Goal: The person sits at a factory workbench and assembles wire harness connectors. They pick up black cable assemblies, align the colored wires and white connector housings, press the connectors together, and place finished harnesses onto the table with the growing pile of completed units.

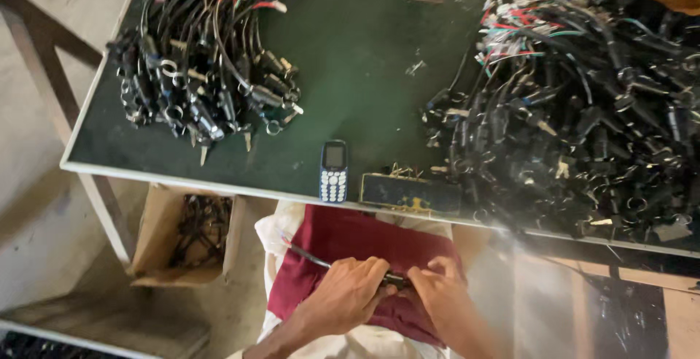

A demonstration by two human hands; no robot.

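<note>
Over a dark red cloth [343, 238] on the lap, below the green worktop [364, 74], the left hand [346, 293] and right hand [441, 293] each have their grip clamped on a thin black wired part [394, 280] held between them, its cable trailing left.

Assembly workshop: wire-harness piles [576, 103] on a green worktable [357, 74].

On our table [364, 60] the phone [334, 171] lies between two cable heaps [204, 60], a small box [410, 192] just right of it, a carton [186, 233] below left.
</note>
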